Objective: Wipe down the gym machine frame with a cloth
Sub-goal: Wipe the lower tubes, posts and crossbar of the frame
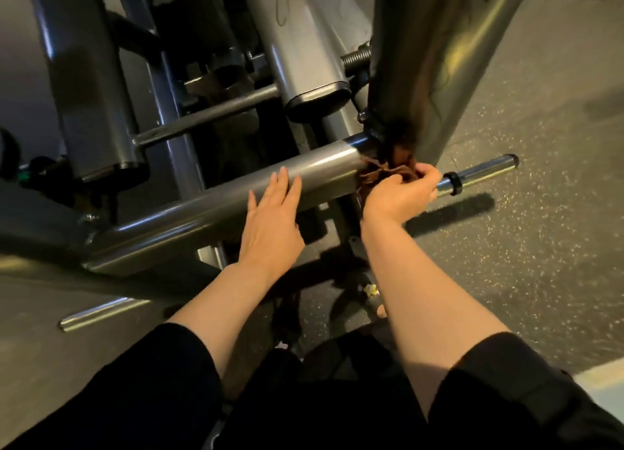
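Brown cloth (388,171) is bunched in the right hand (401,193), whose fingers curl round it and press it into the joint where the grey tube (202,209) meets the upright post (439,78). Just left of that hand, the left hand (271,220) lies flat on the tube, fingers straight and relaxed. Beyond the right knuckles a chrome bar (483,172) sticks out over the speckled floor (523,247).

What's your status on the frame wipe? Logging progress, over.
Left hand flat on the grey tube. Right hand grips the brown cloth at the joint under the upright post. Nothing blocking.
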The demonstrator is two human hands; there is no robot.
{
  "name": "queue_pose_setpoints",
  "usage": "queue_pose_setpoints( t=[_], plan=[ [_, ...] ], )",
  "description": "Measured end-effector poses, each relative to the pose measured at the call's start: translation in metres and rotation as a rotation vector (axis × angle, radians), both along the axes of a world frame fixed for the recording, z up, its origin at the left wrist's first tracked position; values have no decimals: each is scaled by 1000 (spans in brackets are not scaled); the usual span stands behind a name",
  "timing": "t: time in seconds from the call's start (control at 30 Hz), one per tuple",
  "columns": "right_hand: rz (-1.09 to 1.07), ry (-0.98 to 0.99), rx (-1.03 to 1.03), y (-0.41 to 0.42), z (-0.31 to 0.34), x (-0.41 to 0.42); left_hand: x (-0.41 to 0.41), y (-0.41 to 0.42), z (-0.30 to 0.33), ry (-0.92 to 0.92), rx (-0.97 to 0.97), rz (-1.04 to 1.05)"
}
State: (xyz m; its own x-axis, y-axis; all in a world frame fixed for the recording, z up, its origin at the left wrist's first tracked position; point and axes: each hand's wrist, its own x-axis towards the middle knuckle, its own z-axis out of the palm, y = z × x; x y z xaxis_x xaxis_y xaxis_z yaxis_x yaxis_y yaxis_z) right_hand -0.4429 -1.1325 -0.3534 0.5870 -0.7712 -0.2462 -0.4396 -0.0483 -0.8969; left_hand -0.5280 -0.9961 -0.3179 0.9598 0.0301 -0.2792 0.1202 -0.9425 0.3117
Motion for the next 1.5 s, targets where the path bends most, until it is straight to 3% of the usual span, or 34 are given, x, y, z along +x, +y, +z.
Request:
queue_pose_setpoints(
  t=[0.1, 0.2, 0.37, 0.47, 0.57, 0.7, 0.8, 0.9, 1.03, 1.13, 1.27, 1.4, 1.5],
  plan=[
    [48, 45, 49, 16, -5, -9, 4, 2, 3, 61, 72, -35],
    [232, 77, 82, 51, -10, -37, 7, 4, 9, 121, 110, -64],
    [399, 62, 100, 47, 20, -44, 19, 5, 26, 212, -10, -30],
    [365, -193, -9, 21, 71, -20, 32, -13, 52, 68, -205, 19],
    [252, -442, -153, -1, 133, 12, 62, -40, 91, -206, -382, -13],
    [225, -688, -361, -19, 198, 59, 107, -60, 159, -486, -476, -14],
    [300, -723, -571, -26, 204, 78, 133, -64, 188, -610, -405, -99],
    [425, -637, -651, -33, 174, 66, 151, -71, 200, -574, -304, -174],
    [508, -465, -515, -43, 138, 45, 152, -84, 197, -514, -89, -225],
    [403, -555, -399, -50, 169, 60, 154, -86, 201, -579, -19, -184],
    [370, -725, -441, -57, 223, 96, 156, -90, 208, -601, -68, -143],
    [441, -698, -520, -63, 200, 88, 155, -94, 209, -633, -45, -125],
    [445, -577, -389, -76, 177, 76, 155, -98, 209, -631, 76, -137]
  ],
)
